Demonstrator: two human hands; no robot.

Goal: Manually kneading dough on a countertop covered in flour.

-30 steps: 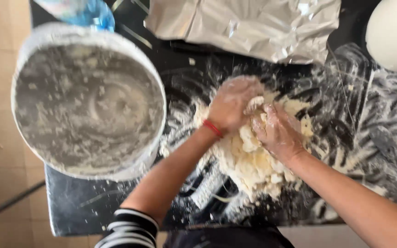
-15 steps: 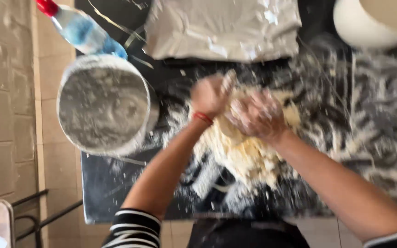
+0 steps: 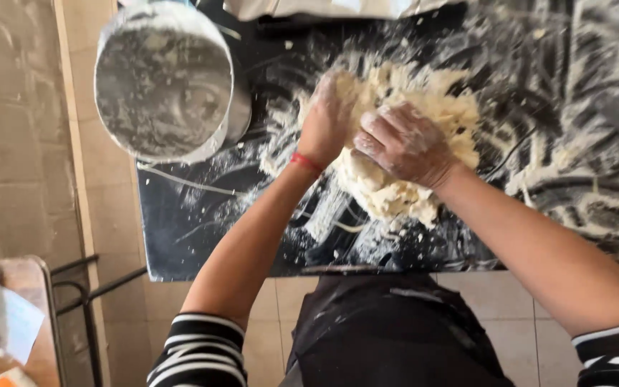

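Pale yellow and shaggy, one mass of dough point(image 3: 402, 143) sits on the dark, flour-streaked table point(image 3: 202, 236), a little left of the slab's middle in the head view; both hands are buried in its near side. The left hand point(image 3: 329, 115) lies flat on the dough's left flank, fingers stretched and pressed into it, a red band on the wrist; the right hand point(image 3: 404, 145) is cupped over the middle of the lump, knuckles up, fingers curled down into the dough, just beside the left and touching it at the thumb side.

Edges now: the table's near edge runs just in front of the person's dark apron point(image 3: 388, 337); its left edge drops to the tiled floor point(image 3: 30, 143) just below the big metal bowl point(image 3: 162, 79), which hangs partly over that left edge, well clear of the dough; open, floured tabletop stretches to the right of the dough, and a narrower bare strip lies between dough and bowl; at the far edge a crumpled silvery sheet point(image 3: 324, 7) is cut off by the frame.

The count: two hands, one dough mass, one bowl, one sheet; one second table corner point(image 3: 8, 322) with wrapped bits at lower left, too blurred to tell apart.
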